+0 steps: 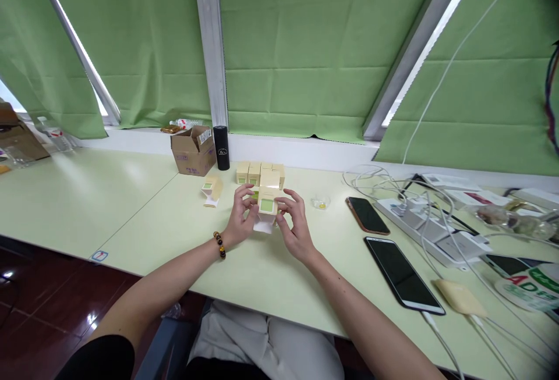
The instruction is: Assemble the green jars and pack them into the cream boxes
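My left hand and my right hand both grip a small cream box with a green square on its face, held just above the pale green table. Its white bottom flap hangs open below my fingers. A beaded bracelet sits on my left wrist. Right behind the held box stands a row of several similar cream boxes. One more small box lies on its side to the left, flaps open.
A brown cardboard carton and a black cylinder stand at the back by the window sill. To the right lie two phones, a small clear bag, a power strip and tangled white cables.
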`<state>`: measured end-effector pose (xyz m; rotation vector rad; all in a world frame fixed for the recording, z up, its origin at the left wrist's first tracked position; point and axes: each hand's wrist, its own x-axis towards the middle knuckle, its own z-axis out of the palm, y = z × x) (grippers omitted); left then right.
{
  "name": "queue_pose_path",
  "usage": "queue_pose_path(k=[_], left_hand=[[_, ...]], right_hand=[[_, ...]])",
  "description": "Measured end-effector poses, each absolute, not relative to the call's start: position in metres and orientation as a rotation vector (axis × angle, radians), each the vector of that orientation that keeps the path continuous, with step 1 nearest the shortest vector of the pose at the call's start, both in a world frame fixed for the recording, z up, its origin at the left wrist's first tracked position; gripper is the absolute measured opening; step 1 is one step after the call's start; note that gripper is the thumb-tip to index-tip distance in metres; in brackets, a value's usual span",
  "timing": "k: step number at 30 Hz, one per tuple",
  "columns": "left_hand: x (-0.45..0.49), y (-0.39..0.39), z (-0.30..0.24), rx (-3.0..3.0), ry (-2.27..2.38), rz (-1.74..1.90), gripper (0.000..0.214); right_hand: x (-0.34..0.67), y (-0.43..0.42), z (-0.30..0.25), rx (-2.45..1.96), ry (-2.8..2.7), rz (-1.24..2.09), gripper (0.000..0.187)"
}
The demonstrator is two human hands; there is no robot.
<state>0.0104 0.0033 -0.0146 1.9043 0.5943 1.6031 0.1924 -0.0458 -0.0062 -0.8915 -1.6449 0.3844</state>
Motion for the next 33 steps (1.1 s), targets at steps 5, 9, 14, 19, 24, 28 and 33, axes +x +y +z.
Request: queue_pose_path(k=[5, 9, 14, 19, 24, 28, 33], left_hand=[[0.006, 0.005, -0.010, 1.883, 0.691, 1.581, 0.036], [0.002, 0.001, -0.007, 1.880, 0.600, 1.470, 0.040], [0.003, 0.000, -0.008, 1.872, 0.578, 1.422, 0.051], [0.008, 0.000, -0.009, 1.804, 0.635, 1.474, 0.046], [0.009, 0.000, -0.010, 1.799, 0.649, 1.513, 0.041], [0.009, 0.000, -0.010, 1.824, 0.679, 1.502, 0.037], [0.010, -0.001, -0.010, 1.852, 0.706, 1.477, 0.036]], right_hand=[[0.192, -0.047, -0.006, -0.886, -1.606, 0.483, 0.043], [0.195, -0.045, -0.006, -0.865, -1.579, 0.523, 0.044], [0.198, -0.042, -0.007, -0.842, -1.546, 0.624, 0.044], [0.196, -0.043, -0.007, -0.813, -1.502, 0.758, 0.043], [0.191, -0.043, -0.007, -0.815, -1.463, 0.764, 0.041], [0.190, -0.040, -0.013, -0.834, -1.449, 0.769, 0.037], [0.190, -0.036, -0.020, -0.870, -1.439, 0.726, 0.031]])
